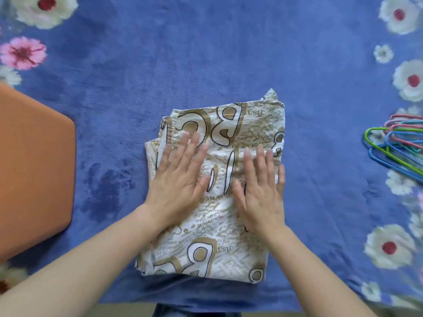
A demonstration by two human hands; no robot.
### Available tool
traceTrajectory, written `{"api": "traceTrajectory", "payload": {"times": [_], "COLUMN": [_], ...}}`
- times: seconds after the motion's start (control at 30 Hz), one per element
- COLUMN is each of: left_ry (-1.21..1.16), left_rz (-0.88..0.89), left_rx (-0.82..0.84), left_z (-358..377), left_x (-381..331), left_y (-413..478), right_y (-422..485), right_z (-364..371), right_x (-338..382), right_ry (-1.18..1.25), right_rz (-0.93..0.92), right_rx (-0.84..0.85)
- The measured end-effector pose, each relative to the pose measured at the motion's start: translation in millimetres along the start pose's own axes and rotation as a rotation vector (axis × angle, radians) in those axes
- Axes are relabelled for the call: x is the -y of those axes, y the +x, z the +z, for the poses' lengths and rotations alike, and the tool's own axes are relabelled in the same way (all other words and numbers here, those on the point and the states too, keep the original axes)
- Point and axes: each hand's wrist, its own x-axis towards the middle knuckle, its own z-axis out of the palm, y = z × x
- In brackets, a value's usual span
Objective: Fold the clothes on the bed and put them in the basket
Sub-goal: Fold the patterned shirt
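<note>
- Blue flowered blanket [206, 53] covers the bed, filling the whole view.
- Orange flat-topped object [34, 168] at my left edge; I cannot tell what it is.
- 1 folded cloth [251, 124], white with tan lettering, lies flat at the blanket's centre, just in front of me.
- My left hand [178, 179] rests palm-down on the cloth's left half, fingers straight and spread, gripping nothing.
- My right hand [261, 193] lies the same way on the right half, beside the first.
- Coloured wire hangers [398, 147] are bunched at the right edge, well apart from the cloth.
</note>
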Motion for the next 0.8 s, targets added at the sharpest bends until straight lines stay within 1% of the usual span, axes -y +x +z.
{"api": "traceTrajectory", "payload": {"times": [0.03,0.07,0.1,0.13,0.17,0.2,0.23,0.27,0.3,0.33,0.37,0.43,0.5,0.53,0.57,0.63,0.67,0.7,0.73,0.8], "left_ry": [0.016,0.031,0.041,0.057,0.084,0.105,0.106,0.076,0.012,-0.077,-0.177,-0.316,-0.357,-0.39,-0.443,-0.624,-0.718,-0.791,-0.84,-0.893], "left_rz": [0.054,0.07,0.052,0.013,-0.039,-0.085,-0.135,-0.192,-0.246,-0.289,-0.322,-0.352,-0.428,-0.507,-0.596,-0.798,-0.894,-0.973,-1.03,-1.062], "left_rx": [0.013,0.034,0.053,0.072,0.099,0.131,0.155,0.165,0.162,0.146,0.134,0.12,0.123,0.099,0.042,-0.074,-0.099,-0.093,-0.072,-0.03], "left_z": [1.5,3.9,7.4,12.3,16.5,18.4,17.7,15.5,12.8,9.9,7.3,2.3,1.9,2.2,1.6,-0.3,-1.0,-1.9,-2.1,-4.4], "left_x": [-6.6,-7.8,-3.3,5.1,15.3,25.3,33.2,36.7,34.7,28.4,20.2,4.5,-3.0,-5.0,-7.7,-12.5,-13.8,-13.5,-11.0,-6.5], "left_y": [-8.4,-16.4,-22.6,-29.7,-39.5,-46.6,-53.6,-59.7,-63.9,-67.7,-71.8,-86.1,-102.4,-109.1,-115.2,-120.1,-120.4,-120.4,-119.7,-116.9], "right_y": [13.2,27.2,40.9,51.4,56.8,60.0,59.9,55.8,47.4,33.5,15.6,-32.2,-81.0,-101.2,-117.2,-131.8,-133.3,-131.3,-127.1,-111.8], "right_z": [1.7,2.8,3.3,5.6,8.6,7.1,6.4,4.9,3.7,3.1,4.2,10.0,16.3,17.5,16.5,10.1,5.1,-0.7,-7.4,-24.7], "right_x": [-3.1,-6.7,-12.4,-19.6,-25.2,-29.9,-31.5,-29.0,-23.2,-15.3,-6.9,6.3,5.8,-0.8,-9.5,-31.7,-42.6,-52.0,-58.6,-63.5], "right_ry": [-0.049,-0.106,-0.159,-0.198,-0.213,-0.207,-0.177,-0.144,-0.119,-0.096,-0.057,0.029,0.028,0.006,-0.004,0.034,0.067,0.119,0.198,0.403], "right_rz": [-0.116,-0.196,-0.235,-0.227,-0.166,-0.053,0.07,0.153,0.169,0.117,0.027,-0.17,-0.325,-0.388,-0.445,-0.532,-0.528,-0.459,-0.327,0.048], "right_rx": [-0.002,0.028,0.078,0.14,0.219,0.27,0.286,0.267,0.23,0.177,0.149,0.201,0.249,0.255,0.268,0.279,0.264,0.252,0.237,0.242]}}
